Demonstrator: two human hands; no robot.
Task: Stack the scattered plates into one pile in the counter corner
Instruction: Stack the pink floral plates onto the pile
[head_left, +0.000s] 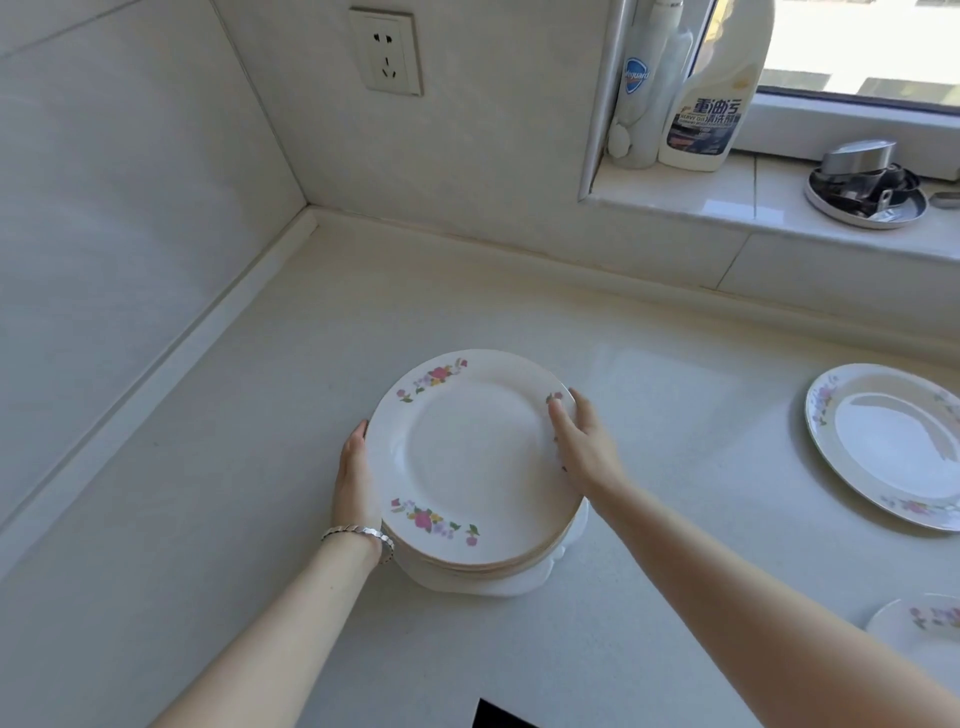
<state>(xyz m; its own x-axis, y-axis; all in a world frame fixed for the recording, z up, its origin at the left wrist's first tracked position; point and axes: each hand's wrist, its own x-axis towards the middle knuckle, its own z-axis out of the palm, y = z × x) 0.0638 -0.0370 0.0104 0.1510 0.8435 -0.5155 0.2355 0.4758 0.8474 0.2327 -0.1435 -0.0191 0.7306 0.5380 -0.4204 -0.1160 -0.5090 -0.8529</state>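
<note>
A pile of white plates with pink flower prints (470, 457) sits on the pale counter (234, 467), some way out from the wall corner. My left hand (356, 480) grips the pile's left rim, a silver bracelet on the wrist. My right hand (584, 441) holds the right rim, thumb on the top plate. A single flowered plate (893, 447) lies flat at the right edge. Part of a smaller flowered plate (919, 623) shows at the lower right.
The counter corner (311, 213) lies back left, under a wall socket (387, 52). On the window sill stand a soap bottle (639, 88), a cleaner bottle (711, 104) and a metal dish of utensils (865, 187). A dark edge (498, 717) shows at the bottom.
</note>
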